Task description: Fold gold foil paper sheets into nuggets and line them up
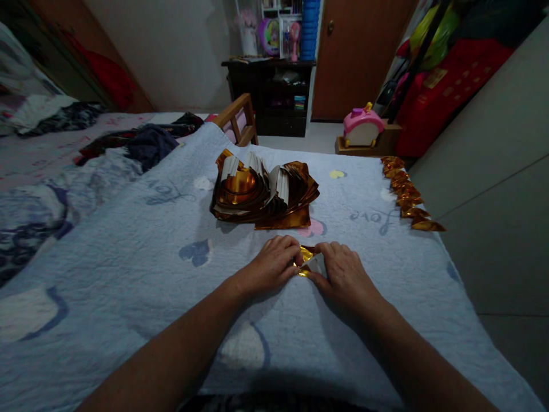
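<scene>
Between my two hands is a small folded piece of gold foil paper (307,253), shiny gold with a pale underside showing. My left hand (277,260) grips its left edge with the fingers curled and the thumb close to them. At its right side my right hand (341,266) pinches the paper, fingertips at the top edge and thumb at the lower edge. Just beyond my hands lies a thick, curled stack of gold foil sheets (261,194) with white backs. To the far right, a row of several folded gold foil pieces (407,194) overlaps along the edge.
A light blue quilted cloth (141,269) with hearts and lettering covers the surface. Clothes and bedding (150,146) lie at the left. Beyond the far edge stand a wooden chair (240,117), a dark cabinet (270,94) and a pink toy (363,127). A pale panel (506,171) borders the right.
</scene>
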